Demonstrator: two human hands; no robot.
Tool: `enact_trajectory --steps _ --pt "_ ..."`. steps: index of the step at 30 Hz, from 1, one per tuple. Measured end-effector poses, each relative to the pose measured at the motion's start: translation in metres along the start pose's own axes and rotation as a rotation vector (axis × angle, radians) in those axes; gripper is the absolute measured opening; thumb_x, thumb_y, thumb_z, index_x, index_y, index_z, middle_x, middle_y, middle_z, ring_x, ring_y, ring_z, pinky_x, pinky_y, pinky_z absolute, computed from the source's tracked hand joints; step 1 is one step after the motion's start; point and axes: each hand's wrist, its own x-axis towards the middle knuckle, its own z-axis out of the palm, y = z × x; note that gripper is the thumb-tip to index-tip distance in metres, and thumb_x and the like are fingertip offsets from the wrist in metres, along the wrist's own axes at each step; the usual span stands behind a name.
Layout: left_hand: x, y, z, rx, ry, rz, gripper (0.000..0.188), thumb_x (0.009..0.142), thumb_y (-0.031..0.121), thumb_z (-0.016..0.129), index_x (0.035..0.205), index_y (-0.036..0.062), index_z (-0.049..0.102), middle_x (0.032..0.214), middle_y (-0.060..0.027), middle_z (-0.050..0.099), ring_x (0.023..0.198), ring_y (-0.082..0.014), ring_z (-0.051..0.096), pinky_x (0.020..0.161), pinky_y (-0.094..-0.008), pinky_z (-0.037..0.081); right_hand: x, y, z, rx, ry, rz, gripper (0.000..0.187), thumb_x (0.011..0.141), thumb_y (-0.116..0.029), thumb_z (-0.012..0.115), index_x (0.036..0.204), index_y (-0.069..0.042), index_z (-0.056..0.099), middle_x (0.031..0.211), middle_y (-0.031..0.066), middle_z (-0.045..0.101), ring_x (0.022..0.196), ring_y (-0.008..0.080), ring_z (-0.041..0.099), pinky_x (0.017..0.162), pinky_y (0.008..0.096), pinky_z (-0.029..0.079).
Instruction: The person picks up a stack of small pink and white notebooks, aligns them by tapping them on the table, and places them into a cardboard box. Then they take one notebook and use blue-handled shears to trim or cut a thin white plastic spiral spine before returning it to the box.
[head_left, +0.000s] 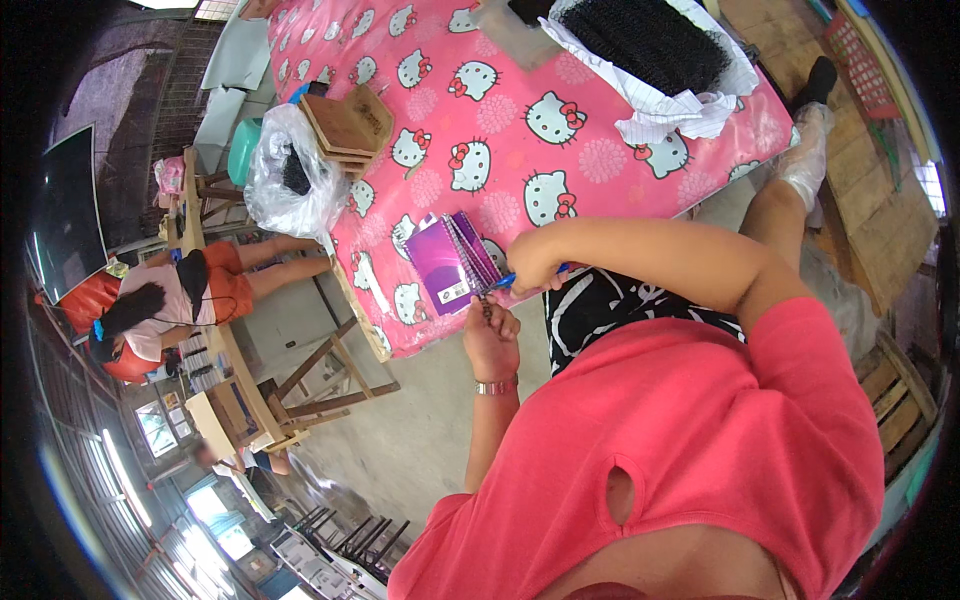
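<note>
Several purple spiral notebooks (437, 258) lie together at the near edge of the pink-covered table (500, 165), their coil edges turned toward my right hand. My left hand (492, 338), with a metal band on the wrist, is closed at the lower corner of the notebooks. Its fingertips pinch the end of a dark spiral coil (487, 308). From the right my right hand (536, 264) reaches in, closed around a slim blue tool (504, 282). The tool's tip points at that coil end; its exact kind is mostly hidden by the fingers.
A thick bundle of black coils (645, 45) rests on white paper at the far right. Toward the left sit brown boards (347, 125) and a clear plastic bag (290, 180). Another person (180, 290) bends over a wooden bench at the left. A wooden stool (900, 395) stands at right.
</note>
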Motion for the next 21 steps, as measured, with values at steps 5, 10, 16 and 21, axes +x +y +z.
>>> enact_trajectory --steps 5,10,16,21 --pt "-0.024 0.014 0.014 0.081 -0.109 -0.201 0.037 0.102 0.041 0.045 0.09 0.0078 0.056 0.059 0.0024 0.037 0.048 -0.0109 0.033 0.047 -0.026 0.028 -0.035 0.013 0.006 -0.527 0.518 -0.258 0.044 0.076 -0.042 0.07 0.105 -0.009 0.066 0.1 0.0143 0.066 0.099 0.0326 0.061 0.081 0.0485 0.046" --pt "0.001 0.085 0.025 0.534 -0.235 0.19 0.028 0.1 0.032 0.051 0.095 0.0059 0.059 0.07 0.0014 0.049 0.056 -0.0107 0.044 0.05 -0.0259 0.039 -0.041 0.067 -0.008 -0.638 1.013 -0.301 0.043 0.074 -0.036 0.072 0.109 -0.013 0.061 0.107 0.0094 0.059 0.106 0.0286 0.053 0.089 0.0449 0.04" --pt "0.105 0.282 0.043 0.182 -0.146 0.556 0.057 0.099 0.031 0.05 0.143 -0.0001 0.031 0.127 -0.0163 0.051 0.094 -0.0277 0.061 0.077 -0.0363 0.052 -0.029 0.075 -0.002 -0.785 1.301 -0.469 0.041 0.073 -0.033 0.072 0.106 -0.013 0.059 0.104 0.0074 0.057 0.102 0.0259 0.053 0.089 0.0435 0.039" --pt "0.135 0.28 0.057 0.689 0.253 0.641 0.076 0.097 0.037 0.053 0.152 0.0032 0.011 0.143 -0.0217 0.041 0.104 -0.0366 0.061 0.075 -0.0444 0.053 -0.03 0.086 -0.001 -0.765 1.319 -0.481 0.04 0.074 -0.034 0.07 0.105 -0.012 0.058 0.102 0.0072 0.057 0.099 0.0255 0.053 0.088 0.0416 0.039"
